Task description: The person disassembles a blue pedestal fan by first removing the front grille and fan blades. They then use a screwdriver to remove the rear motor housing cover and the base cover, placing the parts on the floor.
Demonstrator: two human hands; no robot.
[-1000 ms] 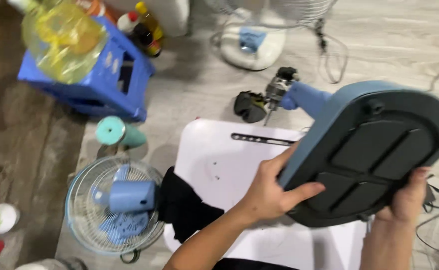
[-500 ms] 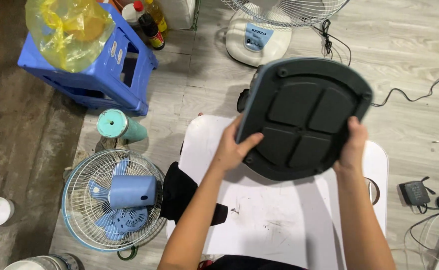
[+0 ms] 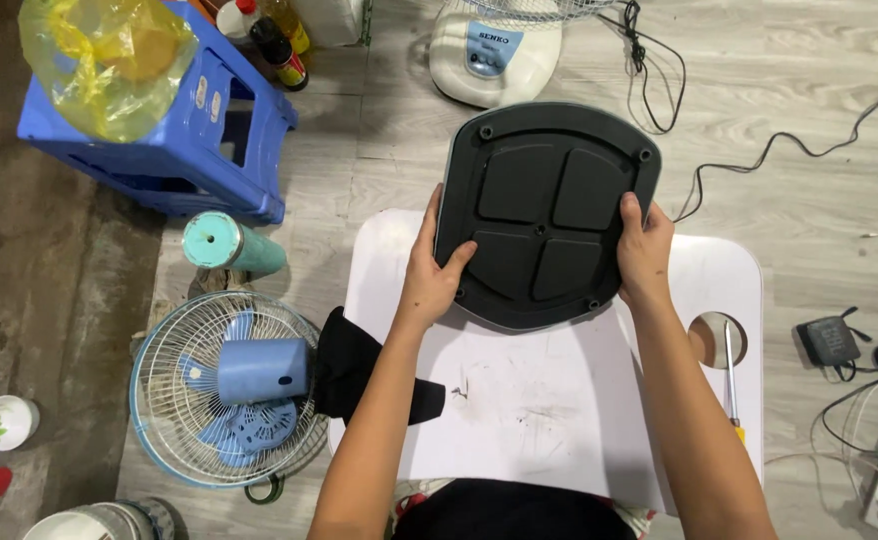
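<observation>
Dark grey fan base (image 3: 544,215); underside up, four recessed panels; over white table.

A single head-worn camera looks steeply down, fairly close, onto the white table (image 3: 559,420) and surrounding floor.

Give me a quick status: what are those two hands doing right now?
Left hand and right hand grip opposite edges of the dark grey plastic fan base, underside up. Held over the white table. Nothing between the hands.
</observation>
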